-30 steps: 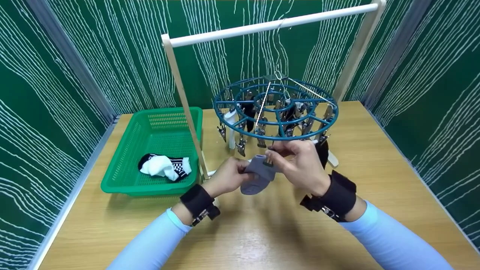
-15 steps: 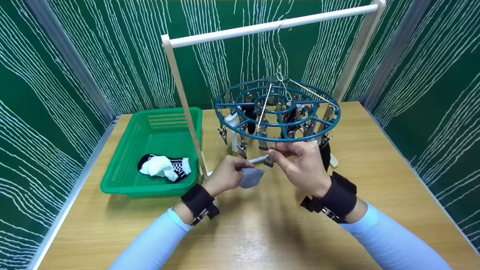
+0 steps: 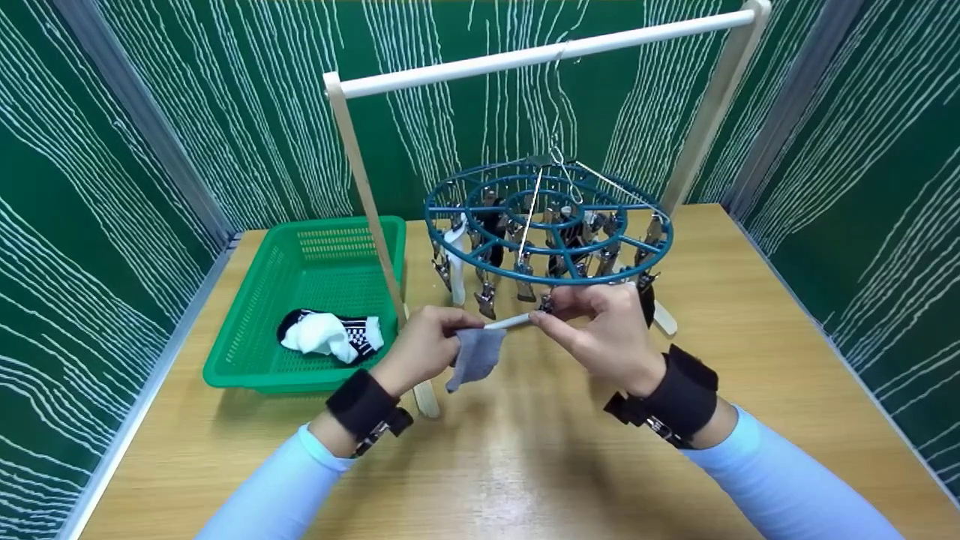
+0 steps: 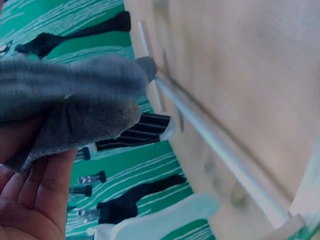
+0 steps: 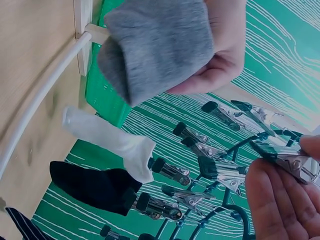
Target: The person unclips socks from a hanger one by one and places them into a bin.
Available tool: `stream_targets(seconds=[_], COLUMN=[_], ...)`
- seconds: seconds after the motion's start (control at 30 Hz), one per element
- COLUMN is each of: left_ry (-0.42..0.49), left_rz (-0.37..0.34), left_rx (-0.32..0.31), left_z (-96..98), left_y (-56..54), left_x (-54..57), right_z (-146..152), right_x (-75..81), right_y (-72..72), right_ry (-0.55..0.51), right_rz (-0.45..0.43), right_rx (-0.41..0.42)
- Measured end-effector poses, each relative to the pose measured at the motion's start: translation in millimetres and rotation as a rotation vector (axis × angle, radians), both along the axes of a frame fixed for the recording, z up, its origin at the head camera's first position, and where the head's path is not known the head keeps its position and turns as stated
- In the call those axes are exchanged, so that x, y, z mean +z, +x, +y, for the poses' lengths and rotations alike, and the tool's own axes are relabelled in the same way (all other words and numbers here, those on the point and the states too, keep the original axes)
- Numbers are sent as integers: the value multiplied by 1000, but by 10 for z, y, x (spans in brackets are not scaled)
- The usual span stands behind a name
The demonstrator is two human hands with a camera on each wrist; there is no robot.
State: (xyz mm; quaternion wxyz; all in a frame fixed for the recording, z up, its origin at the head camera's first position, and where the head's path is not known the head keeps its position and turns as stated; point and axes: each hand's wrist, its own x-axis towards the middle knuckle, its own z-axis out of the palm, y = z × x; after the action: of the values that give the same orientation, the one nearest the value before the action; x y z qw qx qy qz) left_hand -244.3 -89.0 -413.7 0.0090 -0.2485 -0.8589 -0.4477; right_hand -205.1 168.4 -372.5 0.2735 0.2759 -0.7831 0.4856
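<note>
My left hand (image 3: 420,346) holds a grey sock (image 3: 478,354) below the front of a round dark-teal clip hanger (image 3: 555,280). In the right wrist view the sock's folded edge hangs from the fingers of that hand. My right hand (image 3: 609,330) pinches a metal clip (image 5: 287,156) with dark tips at the hanger's front rim. Sock and clip are apart. A white sock (image 5: 107,137) and a black sock (image 5: 92,187) hang from other clips. A dark striped sock (image 4: 137,134) shows behind the grey one in the left wrist view.
A green basket (image 3: 322,270) stands at the left, with a white sock (image 3: 319,332) and a black-and-white patterned sock (image 3: 364,337) inside. The hanger hooks over a white bar (image 3: 487,61) on wooden posts. A low white rod (image 4: 220,150) crosses beneath.
The grey sock has come away from the clip. My left hand has moved left with it and turned it, while my right hand stays at the clip. The hanger has swung slightly.
</note>
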Motion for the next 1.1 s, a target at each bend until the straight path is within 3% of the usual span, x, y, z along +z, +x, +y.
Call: stream_targets(seconds=[0.37, 0.57, 0.7, 0.93, 1.1], left_ry=[-25, -46, -78, -87, -71], left_rz=[-17, 56, 67, 76, 60], left_rx=[63, 77, 93, 135, 208], left_z=[-400, -707, -889, -1194, -1402], left_y=[89, 104, 105, 54, -68], left_x=[296, 436, 512, 652, 730], right_z=[7, 12, 15, 20, 18], right_x=[18, 30, 39, 26, 18], right_y=[-14, -15, -8, -18, -33], right_ry=[0, -8, -16, -25, -47], right_rz=[-50, -82, -108, -91, -66], right_rx=[-38, -42, -43, -35, -13])
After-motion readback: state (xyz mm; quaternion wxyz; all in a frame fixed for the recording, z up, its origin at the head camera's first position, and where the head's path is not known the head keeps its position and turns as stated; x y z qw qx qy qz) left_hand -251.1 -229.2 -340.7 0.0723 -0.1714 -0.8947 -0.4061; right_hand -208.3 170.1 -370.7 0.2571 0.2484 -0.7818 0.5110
